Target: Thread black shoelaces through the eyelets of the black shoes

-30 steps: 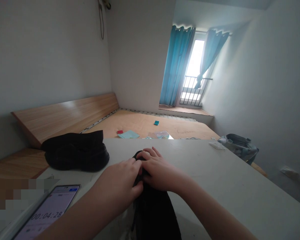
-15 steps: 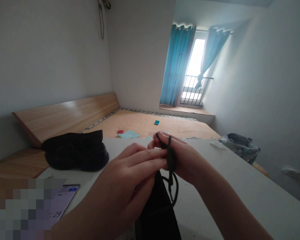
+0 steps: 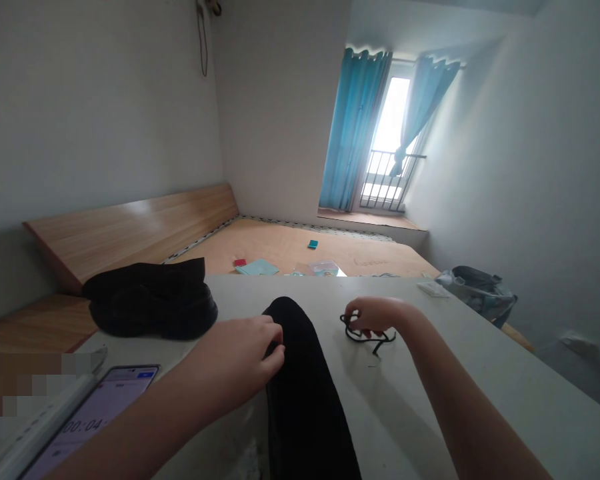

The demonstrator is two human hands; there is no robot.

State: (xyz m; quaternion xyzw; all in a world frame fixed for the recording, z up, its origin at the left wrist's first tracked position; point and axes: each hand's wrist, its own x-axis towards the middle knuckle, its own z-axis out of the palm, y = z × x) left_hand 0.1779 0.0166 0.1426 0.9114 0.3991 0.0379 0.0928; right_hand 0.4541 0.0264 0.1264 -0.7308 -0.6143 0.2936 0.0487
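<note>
In the middle of the head view a long black shoe (image 3: 305, 387) with a rounded end rests on the white table and runs toward me. My left hand (image 3: 247, 350) is at its left edge, thumb and curled fingers closed against it. To the right, my right hand (image 3: 377, 315) has its fingers closed on a loosely coiled black shoelace (image 3: 367, 339), low over the tabletop. I cannot tell whether the lace touches the table. A second black shoe (image 3: 153, 303) lies at the table's left side.
A phone with a running timer (image 3: 97, 413) lies at the front left. Beyond the white table (image 3: 480, 373) is a bed (image 3: 280, 233) with small packets and a light green cloth (image 3: 258, 267). A small clear packet (image 3: 433, 289) and a grey bag (image 3: 480, 293) are at right.
My hands were together over the shoe with the lace between them. The right hand has moved right and down with the lace; the left has drawn back to the shoe's edge.
</note>
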